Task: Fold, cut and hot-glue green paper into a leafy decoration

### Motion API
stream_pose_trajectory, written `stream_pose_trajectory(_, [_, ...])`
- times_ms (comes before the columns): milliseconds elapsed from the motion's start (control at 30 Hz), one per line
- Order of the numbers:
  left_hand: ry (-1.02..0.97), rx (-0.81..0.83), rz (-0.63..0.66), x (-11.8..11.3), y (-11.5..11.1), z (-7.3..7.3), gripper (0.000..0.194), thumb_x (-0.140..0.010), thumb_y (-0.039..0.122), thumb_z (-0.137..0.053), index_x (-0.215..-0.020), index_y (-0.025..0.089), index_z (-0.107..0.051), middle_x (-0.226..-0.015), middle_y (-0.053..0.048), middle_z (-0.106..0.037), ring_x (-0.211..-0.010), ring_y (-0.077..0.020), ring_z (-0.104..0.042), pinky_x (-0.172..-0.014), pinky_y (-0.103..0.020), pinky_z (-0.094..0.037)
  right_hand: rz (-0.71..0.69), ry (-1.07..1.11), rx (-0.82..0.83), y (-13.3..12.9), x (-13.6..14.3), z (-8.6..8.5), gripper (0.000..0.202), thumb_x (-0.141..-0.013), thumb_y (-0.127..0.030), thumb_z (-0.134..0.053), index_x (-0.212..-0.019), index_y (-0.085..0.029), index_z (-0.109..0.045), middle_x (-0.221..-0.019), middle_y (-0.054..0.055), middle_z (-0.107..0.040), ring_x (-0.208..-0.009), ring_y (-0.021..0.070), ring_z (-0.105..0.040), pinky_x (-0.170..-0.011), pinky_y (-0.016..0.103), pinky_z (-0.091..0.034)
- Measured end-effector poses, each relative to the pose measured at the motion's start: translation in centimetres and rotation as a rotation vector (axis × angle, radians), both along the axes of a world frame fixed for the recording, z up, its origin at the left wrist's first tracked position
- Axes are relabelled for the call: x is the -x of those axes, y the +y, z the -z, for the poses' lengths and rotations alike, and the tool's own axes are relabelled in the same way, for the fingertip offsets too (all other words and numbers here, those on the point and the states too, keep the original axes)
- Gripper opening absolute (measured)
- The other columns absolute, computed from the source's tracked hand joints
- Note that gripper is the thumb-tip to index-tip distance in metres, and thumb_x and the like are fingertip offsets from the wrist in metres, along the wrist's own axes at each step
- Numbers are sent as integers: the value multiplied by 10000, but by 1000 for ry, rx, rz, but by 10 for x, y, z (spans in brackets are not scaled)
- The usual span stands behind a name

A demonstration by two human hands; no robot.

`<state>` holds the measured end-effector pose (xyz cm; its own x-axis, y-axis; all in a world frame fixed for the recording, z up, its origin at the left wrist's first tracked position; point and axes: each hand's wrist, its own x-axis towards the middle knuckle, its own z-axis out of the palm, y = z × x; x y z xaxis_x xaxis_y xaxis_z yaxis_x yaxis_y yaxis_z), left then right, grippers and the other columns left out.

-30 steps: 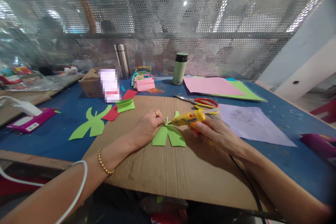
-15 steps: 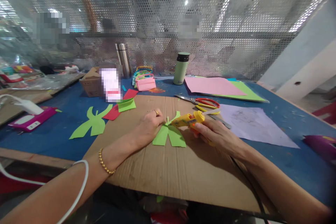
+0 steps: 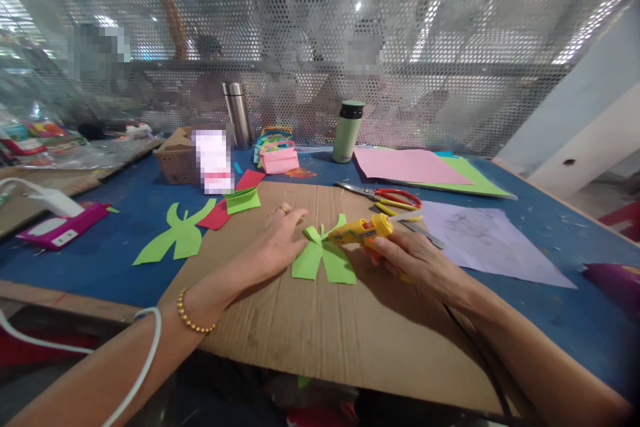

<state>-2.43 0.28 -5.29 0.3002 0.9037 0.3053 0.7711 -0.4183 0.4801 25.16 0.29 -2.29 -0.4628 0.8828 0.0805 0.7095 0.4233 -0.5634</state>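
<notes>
My right hand (image 3: 407,257) grips a yellow hot glue gun (image 3: 357,232), with a glue stick (image 3: 406,215) poking out of its back. The gun's nozzle is at the middle of a light green cut-out (image 3: 316,260) lying on a cardboard sheet (image 3: 300,333). One upper strip of this cut-out is folded over toward its centre. My left hand (image 3: 280,237) is open, fingers apart, just left of the cut-out; its thumb is close to the green edge. Another green cut-out (image 3: 183,237) of similar shape lies on the blue table to the left.
Scissors (image 3: 395,199) with red handles and a yellow-handled tool lie beyond the gun. Pink sheets (image 3: 410,165), a lilac sheet (image 3: 493,240), a green tumbler (image 3: 349,133), a steel flask (image 3: 237,117), a cardboard box (image 3: 175,157), a small pink bag (image 3: 280,159) and a purple power strip (image 3: 65,230) stand around.
My left hand has let go of the cut-out's upper strip and moved slightly left, its fingers opening. The glue gun stays with its nozzle at the cut-out's centre.
</notes>
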Motion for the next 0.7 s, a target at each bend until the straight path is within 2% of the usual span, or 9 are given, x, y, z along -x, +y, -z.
stream_pose_trajectory(133, [0,13,4,0,-1,3,336,-924,278,-585,-1249,198,-556,-1162,-110,-554,-1127,-284,-535,-958,-444,-456,3,-8,6,1,0,1,619,-993,-671,-324,-751,-205,-652,-676,43,-627,-605,165,-555,-550,277,-407])
stream_pose_trajectory(267, [12,21,20,1,0,7,336,-948,293,-556,-1269,195,-540,-1153,-112,-547,-1098,-278,-545,-951,-447,-455,28,-40,17,2,-2,3,635,-989,-690,-309,-765,-209,-658,-679,40,-624,-603,165,-558,-556,281,-409])
stream_pose_trajectory(500, [-41,-43,49,-1,1,5,188,-896,282,-609,-1063,218,-551,-1068,-74,-557,-1040,-263,-557,-902,-427,-473,25,-44,-15,1,-1,4,637,-993,-685,-305,-768,-203,-655,-741,52,-629,-663,179,-564,-580,282,-416])
stream_pose_trajectory(700, [20,9,30,-9,3,-2,215,-866,309,-648,-1042,210,-577,-1060,-78,-576,-1037,-277,-545,-925,-457,-459,23,-29,-22,1,0,3,630,-991,-682,-311,-755,-206,-649,-743,56,-626,-664,182,-560,-572,284,-411])
